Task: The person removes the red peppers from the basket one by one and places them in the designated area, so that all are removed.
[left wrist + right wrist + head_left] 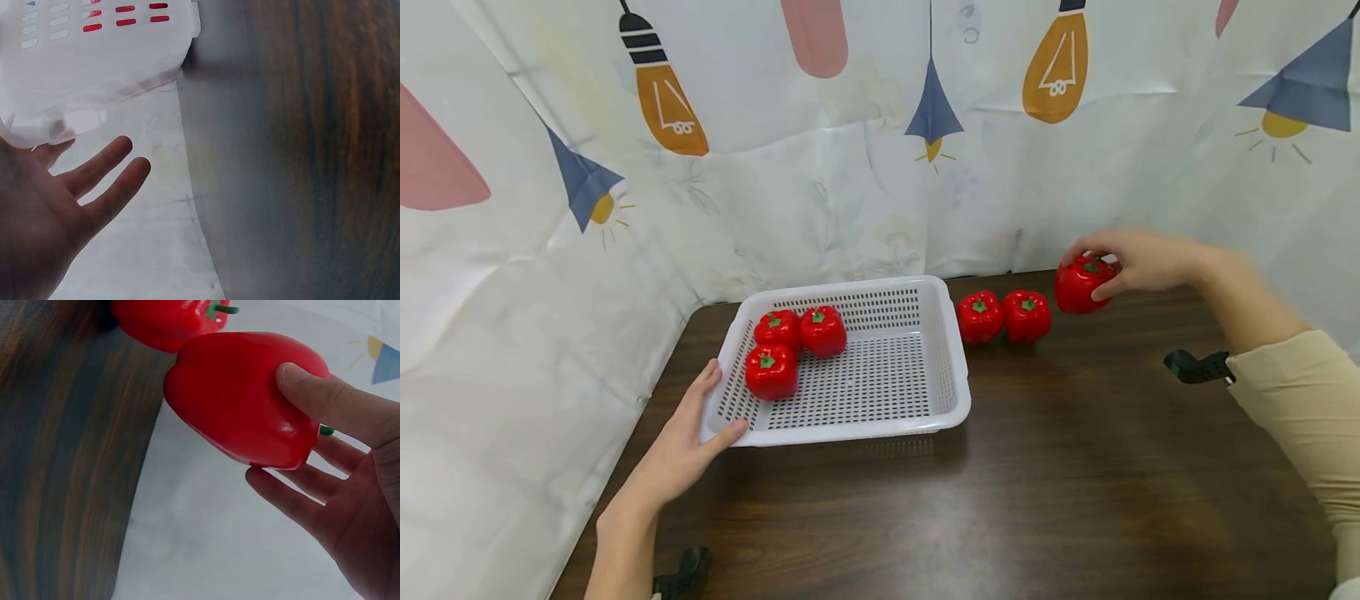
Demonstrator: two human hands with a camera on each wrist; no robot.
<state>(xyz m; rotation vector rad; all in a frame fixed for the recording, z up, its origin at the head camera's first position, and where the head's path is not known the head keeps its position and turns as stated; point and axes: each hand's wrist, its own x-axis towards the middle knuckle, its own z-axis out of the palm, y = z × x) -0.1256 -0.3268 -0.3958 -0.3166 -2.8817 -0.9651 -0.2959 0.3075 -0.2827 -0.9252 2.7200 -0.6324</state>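
Right grip (1142,257) partly hides red pepper (1076,288).

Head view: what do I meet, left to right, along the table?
Left hand, white basket holding three red peppers, first loose red pepper, second loose red pepper, red pepper held by right hand, tan sleeve.

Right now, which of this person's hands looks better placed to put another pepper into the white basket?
Probably the right hand: it grips a red pepper, out to the right of the white basket. The left hand holds no pepper and touches the basket's near left corner.
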